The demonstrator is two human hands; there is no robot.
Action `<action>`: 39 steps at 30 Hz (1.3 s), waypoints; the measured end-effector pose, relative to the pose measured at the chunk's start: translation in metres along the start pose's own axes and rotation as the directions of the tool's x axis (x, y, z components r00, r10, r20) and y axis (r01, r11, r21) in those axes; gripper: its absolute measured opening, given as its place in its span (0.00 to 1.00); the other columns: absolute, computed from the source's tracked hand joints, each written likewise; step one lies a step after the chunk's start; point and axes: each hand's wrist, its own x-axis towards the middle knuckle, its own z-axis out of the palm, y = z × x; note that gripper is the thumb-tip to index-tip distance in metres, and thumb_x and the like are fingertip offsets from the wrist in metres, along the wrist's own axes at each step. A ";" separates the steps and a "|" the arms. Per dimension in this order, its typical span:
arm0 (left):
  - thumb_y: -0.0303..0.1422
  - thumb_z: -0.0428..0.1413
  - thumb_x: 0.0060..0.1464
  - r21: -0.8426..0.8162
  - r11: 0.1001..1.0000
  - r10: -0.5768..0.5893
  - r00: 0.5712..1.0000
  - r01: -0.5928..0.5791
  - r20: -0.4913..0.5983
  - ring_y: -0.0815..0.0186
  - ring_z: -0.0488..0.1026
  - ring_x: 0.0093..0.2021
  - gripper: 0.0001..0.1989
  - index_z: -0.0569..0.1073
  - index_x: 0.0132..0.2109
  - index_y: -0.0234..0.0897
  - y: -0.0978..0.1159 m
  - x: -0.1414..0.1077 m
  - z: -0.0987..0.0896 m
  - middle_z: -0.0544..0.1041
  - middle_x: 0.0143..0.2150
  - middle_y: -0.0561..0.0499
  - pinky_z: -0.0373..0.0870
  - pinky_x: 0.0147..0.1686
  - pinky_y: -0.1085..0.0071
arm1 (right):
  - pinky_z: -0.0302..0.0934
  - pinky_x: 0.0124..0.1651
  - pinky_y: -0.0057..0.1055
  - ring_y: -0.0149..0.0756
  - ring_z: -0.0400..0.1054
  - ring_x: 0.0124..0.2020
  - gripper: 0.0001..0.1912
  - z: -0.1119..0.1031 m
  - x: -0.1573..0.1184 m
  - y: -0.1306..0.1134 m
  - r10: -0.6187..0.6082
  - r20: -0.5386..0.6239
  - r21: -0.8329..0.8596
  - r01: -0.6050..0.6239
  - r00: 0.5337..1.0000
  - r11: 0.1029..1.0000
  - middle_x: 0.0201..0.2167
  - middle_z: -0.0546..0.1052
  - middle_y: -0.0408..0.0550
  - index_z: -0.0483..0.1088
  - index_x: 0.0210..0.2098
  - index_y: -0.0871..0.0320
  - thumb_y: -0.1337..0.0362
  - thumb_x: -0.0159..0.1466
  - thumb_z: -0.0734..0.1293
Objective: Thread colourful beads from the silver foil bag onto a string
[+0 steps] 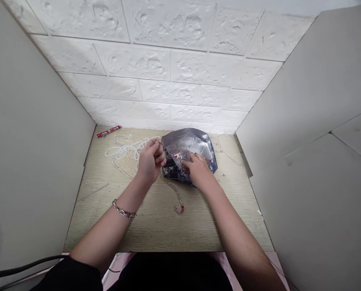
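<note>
I'm watching the loose beads (180, 152) first: they're lying in the silver-lined bag (200, 139), right under the fingertips of the right hand (201, 171) and just to the right of the left hand (152, 161). The right hand's fingers are resting half bent among the beads; I'm not able to tell whether they're gripping one. The left hand is hanging at the bag's near-left edge with its fingers curled in and thumb pressing against them; from here I can't tell if a thread or needle is pinched there.

My main worry is the bag: its mouth is gaping and its front wall is sagging below the right hand, so a push or a wrist catching the rim could be tipping beads out. A few stray beads (223, 175) are already lying just right of the right wrist.

Between the forearms, a beaded strand (176, 192) is trailing toward the wearer; a sleeve or forearm could be snagging it, and if its end isn't secured, beads could be sliding off. Left of the left hand, white strands (124, 150) are lying in loops, so a pull could be tangling them. The bracelet (124, 211) on the left wrist could be hooking a loop, too.
</note>
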 end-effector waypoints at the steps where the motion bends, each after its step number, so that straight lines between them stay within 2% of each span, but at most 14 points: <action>1: 0.28 0.47 0.48 0.040 0.999 0.016 1.000 -0.016 0.004 0.79 0.45 0.12 0.03 0.58 0.29 0.37 0.000 0.000 0.000 0.48 0.16 0.61 0.46 0.11 0.81 | 0.45 0.55 0.43 0.47 0.46 0.57 0.21 0.001 0.000 0.001 0.038 -0.005 -0.002 -0.038 0.999 0.999 0.57 0.53 0.57 0.66 0.47 0.59 0.75 0.57 0.54; 3: 0.30 0.46 0.50 0.186 0.981 0.061 0.998 -0.064 0.021 0.79 0.47 0.12 0.03 0.58 0.30 0.37 -0.001 0.001 -0.001 0.55 0.18 0.60 0.45 0.11 0.80 | 0.47 0.55 0.39 0.46 0.47 0.57 0.23 0.002 0.000 0.004 0.091 -0.031 0.004 -0.091 0.995 0.996 0.56 0.54 0.61 0.63 0.49 0.63 0.78 0.56 0.53; 5: 0.32 0.45 0.51 0.439 0.883 0.147 0.986 -0.165 0.074 0.79 0.51 0.13 0.04 0.59 0.30 0.37 -0.003 0.001 -0.002 0.65 0.24 0.57 0.48 0.13 0.78 | 0.48 0.54 0.38 0.45 0.47 0.57 0.25 0.003 -0.001 0.006 0.100 -0.055 0.020 -0.099 0.993 0.995 0.56 0.54 0.60 0.61 0.51 0.61 0.78 0.55 0.53; 6: 0.33 0.44 0.52 0.586 0.777 0.194 0.973 -0.231 0.126 0.78 0.55 0.15 0.05 0.60 0.30 0.36 -0.004 0.000 -0.003 0.69 0.28 0.54 0.51 0.15 0.78 | 0.48 0.54 0.38 0.45 0.47 0.57 0.25 0.003 -0.001 0.007 0.101 -0.063 0.024 -0.099 0.993 0.995 0.57 0.53 0.59 0.61 0.51 0.60 0.78 0.55 0.53; 8: 0.34 0.43 0.54 0.810 0.478 0.225 0.939 -0.338 0.259 0.74 0.63 0.22 0.07 0.62 0.32 0.36 -0.006 -0.001 -0.005 0.73 0.33 0.50 0.57 0.22 0.76 | 0.48 0.54 0.38 0.47 0.47 0.57 0.25 0.003 -0.003 0.009 0.124 -0.078 0.020 -0.123 0.989 0.992 0.57 0.53 0.59 0.62 0.50 0.60 0.78 0.54 0.55; 10: 0.33 0.41 0.55 0.901 0.220 0.145 0.926 -0.374 0.349 0.69 0.66 0.28 0.08 0.63 0.34 0.37 -0.006 -0.001 -0.008 0.74 0.34 0.49 0.59 0.28 0.73 | 0.48 0.54 0.38 0.48 0.48 0.57 0.24 0.003 -0.004 0.010 0.162 -0.084 0.003 -0.162 0.983 0.987 0.56 0.53 0.61 0.63 0.48 0.63 0.78 0.52 0.57; 11: 0.33 0.40 0.55 0.915 0.143 0.092 0.926 -0.377 0.367 0.67 0.67 0.29 0.09 0.64 0.35 0.37 -0.006 -0.001 -0.010 0.74 0.33 0.49 0.59 0.29 0.72 | 0.48 0.54 0.38 0.49 0.48 0.56 0.23 0.003 -0.004 0.011 0.181 -0.084 -0.008 -0.182 0.980 0.983 0.56 0.54 0.63 0.64 0.47 0.65 0.78 0.51 0.58; 13: 0.33 0.39 0.55 0.924 0.066 0.012 0.927 -0.376 0.376 0.66 0.67 0.28 0.10 0.64 0.36 0.38 -0.004 0.000 -0.014 0.74 0.30 0.50 0.59 0.29 0.71 | 0.49 0.53 0.37 0.50 0.52 0.54 0.22 0.002 -0.004 0.012 0.215 -0.082 -0.036 -0.219 0.973 0.975 0.52 0.58 0.66 0.65 0.44 0.69 0.76 0.48 0.61; 17: 0.33 0.38 0.55 0.923 0.006 -0.022 0.923 -0.385 0.385 0.67 0.67 0.27 0.11 0.64 0.39 0.38 -0.001 0.007 -0.022 0.73 0.28 0.51 0.59 0.29 0.72 | 0.52 0.51 0.34 0.46 0.58 0.49 0.19 0.001 -0.002 0.014 0.280 -0.096 -0.060 -0.286 0.955 0.956 0.43 0.66 0.66 0.66 0.41 0.71 0.76 0.47 0.61; 22: 0.35 0.39 0.55 0.917 -0.052 -0.039 0.918 -0.397 0.395 0.66 0.67 0.28 0.12 0.65 0.39 0.39 -0.001 0.014 -0.029 0.71 0.28 0.51 0.58 0.28 0.73 | 0.53 0.49 0.30 0.41 0.59 0.48 0.30 -0.001 -0.003 0.015 0.377 -0.114 0.032 -0.375 0.919 0.926 0.49 0.61 0.63 0.54 0.53 0.68 0.78 0.50 0.56; 26: 0.36 0.37 0.56 0.916 -0.093 -0.069 0.920 -0.391 0.386 0.67 0.66 0.25 0.13 0.64 0.40 0.40 -0.003 0.015 -0.030 0.70 0.26 0.52 0.57 0.26 0.73 | 0.54 0.48 0.31 0.42 0.60 0.47 0.33 -0.004 -0.004 0.012 0.385 -0.060 0.030 -0.384 0.921 0.923 0.50 0.59 0.60 0.49 0.57 0.64 0.78 0.51 0.55; 30: 0.36 0.37 0.56 0.916 -0.103 -0.077 0.921 -0.389 0.382 0.67 0.65 0.25 0.14 0.64 0.41 0.40 -0.004 0.015 -0.030 0.70 0.26 0.52 0.56 0.26 0.73 | 0.51 0.51 0.33 0.45 0.57 0.49 0.32 -0.006 -0.003 0.010 0.363 -0.033 0.007 -0.363 0.931 0.932 0.50 0.59 0.59 0.50 0.56 0.65 0.76 0.51 0.57; 36: 0.37 0.36 0.56 0.917 -0.101 -0.081 0.922 -0.387 0.380 0.66 0.67 0.27 0.15 0.64 0.41 0.40 -0.001 0.016 -0.032 0.72 0.29 0.51 0.57 0.26 0.73 | 0.55 0.46 0.33 0.41 0.60 0.46 0.29 -0.012 0.001 0.011 0.469 0.010 0.100 -0.468 0.883 0.878 0.48 0.60 0.58 0.48 0.55 0.63 0.77 0.53 0.53; 39: 0.37 0.36 0.56 0.919 -0.095 -0.083 0.923 -0.382 0.375 0.65 0.68 0.29 0.15 0.65 0.42 0.40 -0.001 0.016 -0.032 0.72 0.30 0.50 0.58 0.27 0.73 | 0.56 0.42 0.33 0.41 0.62 0.43 0.30 -0.015 0.001 0.012 0.475 0.048 0.100 -0.477 0.879 0.873 0.48 0.60 0.57 0.49 0.55 0.58 0.77 0.53 0.53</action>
